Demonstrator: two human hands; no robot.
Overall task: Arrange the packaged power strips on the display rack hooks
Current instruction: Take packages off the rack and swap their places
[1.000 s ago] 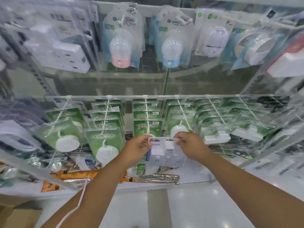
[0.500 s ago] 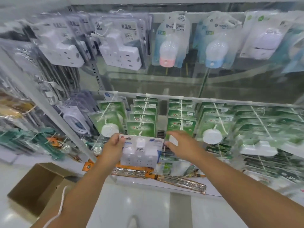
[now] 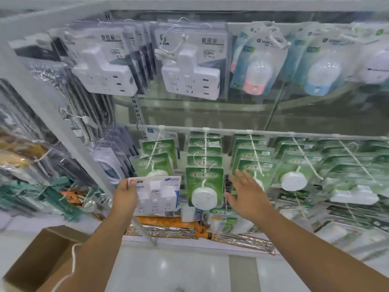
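Observation:
My left hand (image 3: 125, 194) grips a packaged white power strip (image 3: 158, 196) by its left edge, holding it upright in front of the lower row of hooks. My right hand (image 3: 245, 192) is spread with fingers apart and holds nothing, hovering just right of a green-carded round plug pack (image 3: 204, 187). Two similar white power strip packs (image 3: 105, 66) (image 3: 190, 68) hang on the upper row of hooks. The lower rail (image 3: 273, 132) carries several rows of green packs on hooks.
Pink and blue night-light packs (image 3: 255, 66) hang at the upper right. Metal hoses (image 3: 84, 102) hang on the left rack. An open cardboard box (image 3: 40, 262) stands on the floor at lower left. Orange and foil-wrapped items (image 3: 179, 228) lie on the bottom shelf.
My right hand has let go of the power strip and opened, moving right. My left hand carried the pack leftward. The view swung left, bringing the upper power strip hooks into sight.

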